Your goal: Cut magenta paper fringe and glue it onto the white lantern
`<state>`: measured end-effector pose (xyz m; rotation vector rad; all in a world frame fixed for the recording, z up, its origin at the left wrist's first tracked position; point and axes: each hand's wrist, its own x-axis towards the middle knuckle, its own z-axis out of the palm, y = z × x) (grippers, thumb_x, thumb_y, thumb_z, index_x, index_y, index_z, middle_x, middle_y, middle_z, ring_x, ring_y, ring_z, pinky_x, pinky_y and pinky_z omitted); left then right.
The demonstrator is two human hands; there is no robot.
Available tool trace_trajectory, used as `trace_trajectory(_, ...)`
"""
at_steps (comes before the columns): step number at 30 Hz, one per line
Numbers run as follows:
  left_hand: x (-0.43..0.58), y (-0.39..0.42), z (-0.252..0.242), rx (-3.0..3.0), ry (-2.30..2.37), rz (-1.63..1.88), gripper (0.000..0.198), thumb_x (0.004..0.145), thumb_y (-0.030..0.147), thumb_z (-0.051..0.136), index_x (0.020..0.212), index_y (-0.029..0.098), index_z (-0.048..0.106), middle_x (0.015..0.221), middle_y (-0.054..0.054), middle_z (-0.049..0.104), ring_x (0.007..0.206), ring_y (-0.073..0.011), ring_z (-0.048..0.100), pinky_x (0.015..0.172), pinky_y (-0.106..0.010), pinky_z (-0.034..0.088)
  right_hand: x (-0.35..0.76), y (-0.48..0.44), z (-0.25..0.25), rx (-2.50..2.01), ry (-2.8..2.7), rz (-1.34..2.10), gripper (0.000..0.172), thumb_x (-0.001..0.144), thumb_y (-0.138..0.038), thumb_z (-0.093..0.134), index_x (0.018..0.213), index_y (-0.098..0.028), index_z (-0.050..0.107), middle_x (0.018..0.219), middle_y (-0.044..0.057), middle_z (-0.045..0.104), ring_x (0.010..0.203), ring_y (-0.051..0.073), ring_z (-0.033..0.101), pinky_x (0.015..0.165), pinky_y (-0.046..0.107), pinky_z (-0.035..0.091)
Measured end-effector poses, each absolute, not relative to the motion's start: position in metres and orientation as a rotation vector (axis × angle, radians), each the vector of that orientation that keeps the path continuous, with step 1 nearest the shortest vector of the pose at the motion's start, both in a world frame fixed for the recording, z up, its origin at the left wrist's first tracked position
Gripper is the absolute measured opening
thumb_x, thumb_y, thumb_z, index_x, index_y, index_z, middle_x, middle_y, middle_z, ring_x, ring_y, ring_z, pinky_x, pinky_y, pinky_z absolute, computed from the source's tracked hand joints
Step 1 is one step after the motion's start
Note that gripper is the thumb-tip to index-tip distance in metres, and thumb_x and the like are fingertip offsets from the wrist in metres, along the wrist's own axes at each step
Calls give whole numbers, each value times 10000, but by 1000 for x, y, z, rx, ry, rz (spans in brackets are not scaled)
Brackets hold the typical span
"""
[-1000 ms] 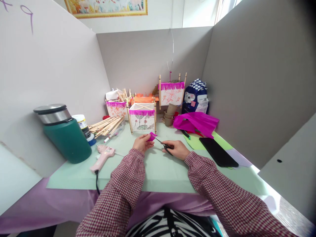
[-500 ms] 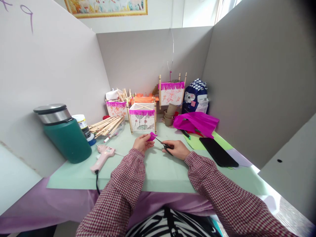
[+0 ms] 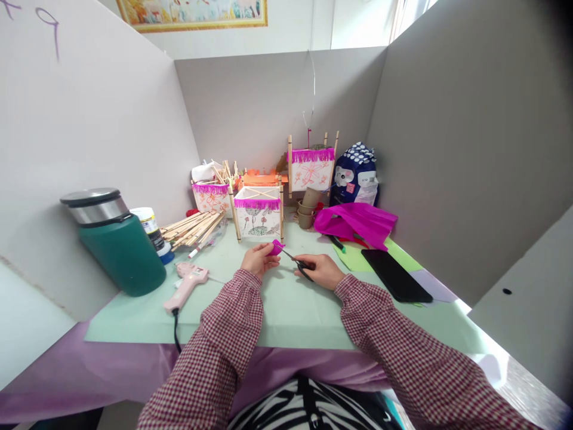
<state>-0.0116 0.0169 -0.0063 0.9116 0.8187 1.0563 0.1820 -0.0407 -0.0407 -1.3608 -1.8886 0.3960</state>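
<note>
Between the thumb and fingers of my left hand is a small piece of magenta crepe paper. My right hand grips black-handled scissors, whose blades point left and reach the paper's edge. Whether the blades are cutting into it is too small to tell. Just beyond my hands stands a paper lantern on a stick frame, with a magenta fringe and drawn flowers. A similar fringed lantern hangs behind it from a wire.
A green bottle, a white jar, wooden sticks and a pink glue gun are on the left. To the right lie a large magenta crepe sheet and a black phone. Grey partitions enclose the table.
Almost nothing differs. Both hands, the paper and the scissors keep nearly the same place.
</note>
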Motion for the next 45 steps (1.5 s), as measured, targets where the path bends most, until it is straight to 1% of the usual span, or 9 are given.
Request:
trace_trajectory(4, -11, 16, -5, 915, 817, 1055, 143, 739, 168, 661, 828, 110, 566, 655, -42, 636, 495, -115, 603, 465, -226, 514, 182, -41, -40, -1359, -1891, 393, 414, 706, -393, 658, 1065, -189, 671, 766, 19, 675, 661, 145, 578, 630, 252, 452)
trace_trajectory(9, -12, 17, -5, 892, 824, 1077, 124, 755, 168, 644, 827, 113, 559, 731, -58, 659, 492, -105, 599, 468, -226, 514, 183, -40, -39, -1418, -1872, 315, 416, 707, -430, 650, 1053, -202, 677, 688, 3, 647, 612, 139, 553, 578, 242, 423)
trace_trajectory(13, -13, 19, -5, 835, 814, 1091, 169, 741, 183, 666, 853, 125, 554, 725, -42, 655, 497, -107, 604, 469, -225, 508, 186, -40, -38, -1442, -1851, 289, 434, 701, -454, 650, 1057, -208, 675, 740, 16, 673, 659, 157, 584, 610, 252, 443)
trace_trajectory(19, -14, 21, -4, 774, 828, 1158, 175, 765, 193, 645, 885, 131, 532, 686, -22, 644, 482, -97, 597, 474, -214, 500, 187, -44, -35, -1398, -1884, 376, 413, 701, -398, 662, 1066, -204, 671, 850, 28, 697, 727, 160, 612, 672, 253, 465)
trace_trajectory(23, -14, 20, -5, 781, 814, 1153, 154, 776, 173, 627, 889, 128, 532, 693, -25, 648, 489, -104, 605, 472, -219, 503, 185, -45, -34, -1378, -1920, 411, 421, 699, -401, 662, 1067, -194, 669, 810, 18, 692, 689, 145, 599, 653, 247, 464)
trace_trajectory(27, -13, 20, -6, 811, 800, 1109, 170, 758, 173, 649, 882, 122, 543, 727, -42, 656, 522, -123, 626, 491, -237, 517, 184, -45, -33, -1357, -1929, 425, 439, 696, -411, 666, 1069, -178, 665, 819, 25, 692, 693, 145, 600, 660, 248, 467)
trace_trajectory(32, -13, 19, -5, 813, 812, 1122, 142, 770, 165, 633, 872, 125, 542, 718, -37, 651, 518, -118, 623, 488, -232, 515, 184, -46, -33, -1358, -1924, 438, 435, 698, -404, 667, 1070, -180, 665, 813, 24, 691, 691, 146, 598, 647, 247, 468)
trace_trajectory(39, -12, 18, -5, 845, 804, 1063, 165, 747, 177, 660, 858, 125, 551, 719, -41, 655, 524, -123, 625, 493, -234, 520, 183, -44, -36, -1333, -1908, 423, 446, 697, -426, 666, 1075, -189, 664, 831, 25, 691, 688, 142, 595, 652, 249, 467)
trace_trajectory(45, -12, 18, -5, 853, 806, 1053, 181, 729, 186, 683, 846, 124, 560, 700, -35, 647, 517, -121, 621, 494, -236, 520, 180, -45, -35, -1349, -1884, 436, 437, 698, -409, 670, 1075, -187, 664, 798, 21, 684, 668, 138, 578, 637, 246, 456)
